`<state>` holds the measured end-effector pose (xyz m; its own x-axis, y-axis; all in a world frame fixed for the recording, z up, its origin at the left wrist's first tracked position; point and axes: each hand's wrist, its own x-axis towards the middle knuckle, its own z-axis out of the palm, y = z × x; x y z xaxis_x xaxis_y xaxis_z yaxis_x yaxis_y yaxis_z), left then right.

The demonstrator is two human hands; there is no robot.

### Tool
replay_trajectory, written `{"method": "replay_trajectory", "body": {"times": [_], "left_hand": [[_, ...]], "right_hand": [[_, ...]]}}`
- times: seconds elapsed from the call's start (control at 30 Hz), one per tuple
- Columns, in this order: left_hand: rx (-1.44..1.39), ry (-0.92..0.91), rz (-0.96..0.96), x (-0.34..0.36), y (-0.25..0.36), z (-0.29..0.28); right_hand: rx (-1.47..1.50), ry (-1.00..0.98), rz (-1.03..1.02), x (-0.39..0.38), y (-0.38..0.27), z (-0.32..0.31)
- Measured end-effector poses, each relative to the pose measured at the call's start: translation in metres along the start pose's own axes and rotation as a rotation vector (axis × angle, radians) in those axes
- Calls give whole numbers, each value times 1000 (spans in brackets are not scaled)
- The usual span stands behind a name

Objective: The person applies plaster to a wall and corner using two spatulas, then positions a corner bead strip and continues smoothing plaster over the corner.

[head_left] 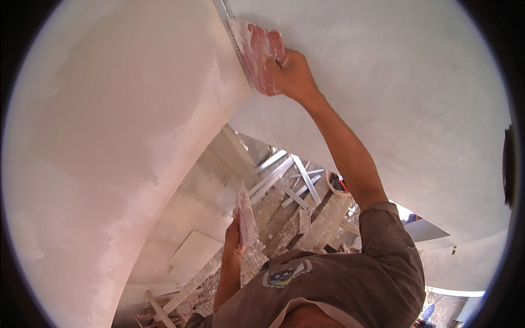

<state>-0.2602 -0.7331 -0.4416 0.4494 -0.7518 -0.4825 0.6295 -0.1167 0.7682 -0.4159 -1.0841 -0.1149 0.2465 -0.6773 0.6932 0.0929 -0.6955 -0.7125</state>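
High against the corner where two plastered surfaces meet, my right hand (290,74) grips a red trowel (261,44) smeared with white plaster. Its blade lies beside a perforated metal corner strip (232,35). The surface on the left (109,98) has damp, uneven patches; the one on the right (410,98) is pale grey. Lower down, my left hand (234,232) is closed on a plaster-coated trowel (246,216), held nearly edge-on below the opening between the surfaces.
Below are several metal strips (279,169) and wooden planks (322,224) on a littered floor. A bucket (333,186) with something red in it is partly behind my right arm. A pale board (194,251) lies at the lower left, near loose timber (161,311).
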Motion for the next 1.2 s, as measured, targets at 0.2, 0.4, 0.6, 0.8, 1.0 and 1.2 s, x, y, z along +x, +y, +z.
{"method": "replay_trajectory", "body": {"times": [0.2, 0.4, 0.6, 0.8, 1.0, 1.2], "left_hand": [[-9, 15, 19, -9, 1, 9], [-46, 107, 28, -14, -15, 0], [-69, 71, 93, 7, -36, -38], [-177, 28, 121, 9, -40, -41], [-30, 98, 65, 14, -27, -36], [-2, 54, 42, 15, 8, 8]], "right_hand": [[-11, 31, -132, 32, -38, -23], [-14, -25, -53, 75, -85, -29], [-20, -13, -122, 102, -96, -23], [-87, -53, -49, 102, -103, -26], [-6, -46, -150, 97, -104, -16], [-62, 18, -162, 110, -114, -25]]}}
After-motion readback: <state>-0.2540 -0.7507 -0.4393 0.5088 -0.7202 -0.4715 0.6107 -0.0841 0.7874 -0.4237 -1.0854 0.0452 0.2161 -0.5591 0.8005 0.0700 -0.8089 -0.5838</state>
